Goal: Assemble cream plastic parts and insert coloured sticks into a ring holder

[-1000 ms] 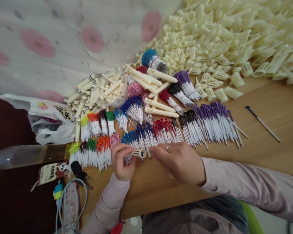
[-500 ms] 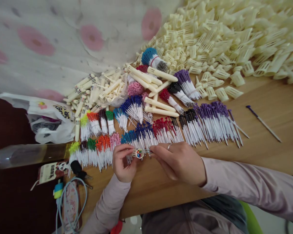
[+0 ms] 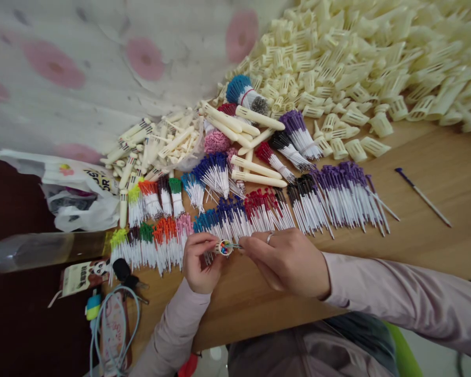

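My left hand point(image 3: 201, 266) pinches a cream slotted pen barrel point(image 3: 219, 247), its round open end turned towards me. Small coloured tips of pen refills point(image 3: 224, 248) show inside that opening. From the right, my right hand point(image 3: 288, 262), with a ring on one finger, is closed on a slim silvery tweezers-like tool point(image 3: 234, 245). The tool's thin end reaches the mouth of the barrel. Just behind both hands lies a row of refills sorted by colour, among them blue refills point(image 3: 232, 217) and red refills point(image 3: 261, 209).
A big heap of cream pen parts point(image 3: 337, 63) fills the back right. Bundled purple refills point(image 3: 300, 133) and loose cream barrels point(image 3: 259, 173) lie mid-table. One purple refill point(image 3: 423, 197) lies alone at right. At left are a plastic bag point(image 3: 82, 193), a bottle point(image 3: 35, 251), keys point(image 3: 129, 277) and a cable point(image 3: 98, 324).
The silvery tool's tip has shifted slightly at the barrel's mouth, and the barrel is turned a little. Both hands keep nearly the same place and grip.
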The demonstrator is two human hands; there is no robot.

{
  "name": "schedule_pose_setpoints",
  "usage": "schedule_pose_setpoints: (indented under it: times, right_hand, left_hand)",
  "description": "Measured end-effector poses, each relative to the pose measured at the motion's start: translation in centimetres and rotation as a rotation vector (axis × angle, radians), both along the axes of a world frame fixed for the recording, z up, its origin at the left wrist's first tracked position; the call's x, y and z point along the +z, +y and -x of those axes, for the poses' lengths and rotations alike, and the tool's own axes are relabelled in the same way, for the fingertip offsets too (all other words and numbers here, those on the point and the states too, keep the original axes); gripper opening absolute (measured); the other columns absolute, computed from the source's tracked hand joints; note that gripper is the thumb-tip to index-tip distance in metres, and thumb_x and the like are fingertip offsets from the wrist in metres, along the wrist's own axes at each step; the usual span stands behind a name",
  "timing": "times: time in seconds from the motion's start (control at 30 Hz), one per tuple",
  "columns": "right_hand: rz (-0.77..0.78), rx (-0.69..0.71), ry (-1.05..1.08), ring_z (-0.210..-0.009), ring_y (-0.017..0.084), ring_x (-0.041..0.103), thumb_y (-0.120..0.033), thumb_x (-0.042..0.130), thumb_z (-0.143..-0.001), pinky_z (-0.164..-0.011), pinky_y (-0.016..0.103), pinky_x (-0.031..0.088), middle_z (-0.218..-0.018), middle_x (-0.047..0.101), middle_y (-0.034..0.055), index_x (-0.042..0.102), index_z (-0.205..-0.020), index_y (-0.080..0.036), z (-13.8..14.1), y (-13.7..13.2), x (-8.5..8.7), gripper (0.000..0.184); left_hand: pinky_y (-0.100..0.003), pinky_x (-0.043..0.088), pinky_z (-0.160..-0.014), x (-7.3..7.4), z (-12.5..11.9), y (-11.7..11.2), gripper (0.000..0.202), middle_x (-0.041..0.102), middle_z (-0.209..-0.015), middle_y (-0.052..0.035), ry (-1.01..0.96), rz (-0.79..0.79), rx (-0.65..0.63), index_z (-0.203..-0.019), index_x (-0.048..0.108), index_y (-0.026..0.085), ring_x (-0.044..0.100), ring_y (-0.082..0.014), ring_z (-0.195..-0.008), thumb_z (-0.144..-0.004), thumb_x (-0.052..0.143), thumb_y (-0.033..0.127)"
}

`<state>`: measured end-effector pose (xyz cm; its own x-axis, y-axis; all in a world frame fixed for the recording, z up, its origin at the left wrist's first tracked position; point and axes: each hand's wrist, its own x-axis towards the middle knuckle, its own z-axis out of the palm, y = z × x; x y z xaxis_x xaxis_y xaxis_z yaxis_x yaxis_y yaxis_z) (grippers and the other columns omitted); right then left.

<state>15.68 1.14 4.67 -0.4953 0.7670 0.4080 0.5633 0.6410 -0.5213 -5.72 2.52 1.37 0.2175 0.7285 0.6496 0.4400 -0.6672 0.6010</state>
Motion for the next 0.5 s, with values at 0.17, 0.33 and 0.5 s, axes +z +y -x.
schedule_pose_setpoints:
  times: [0.17,0.33,0.5]
  right_hand:
    - [0.012,0.013,-0.020,-0.052,0.012,0.049,-0.014,0.048,-0.088,-0.047,0.029,0.022,-0.070,0.062,0.0010,0.059,-0.093,-0.013,0.01,-0.07,0.10,0.012]
    - [0.022,0.015,-0.029,-0.052,0.012,0.050,-0.013,0.048,-0.087,-0.047,0.029,0.023,-0.070,0.062,0.0007,0.059,-0.094,-0.014,-0.02,-0.09,0.11,0.013]
    - [0.013,0.015,0.000,-0.051,0.013,0.050,-0.013,0.046,-0.088,-0.047,0.029,0.024,-0.069,0.061,0.0007,0.059,-0.091,-0.014,-0.07,-0.03,0.11,0.013]
  left_hand:
    - [-0.029,0.052,-0.067,-0.07,-0.05,-0.06,0.032,0.062,-0.093,-0.0037,-0.001,-0.003,-0.038,-0.100,0.058,0.016,0.061,-0.0155,-0.081,-0.074,0.073,0.005]
    - [-0.030,0.053,-0.064,-0.31,0.05,-0.27,0.035,0.062,-0.094,-0.0035,-0.019,-0.011,-0.072,-0.103,0.056,0.017,0.063,-0.0164,-0.080,-0.075,0.071,0.002]
    - [-0.030,0.054,-0.063,-0.34,0.13,-0.47,0.033,0.062,-0.094,-0.0033,-0.027,0.017,-0.037,-0.102,0.057,0.018,0.063,-0.0161,-0.080,-0.075,0.072,0.005]
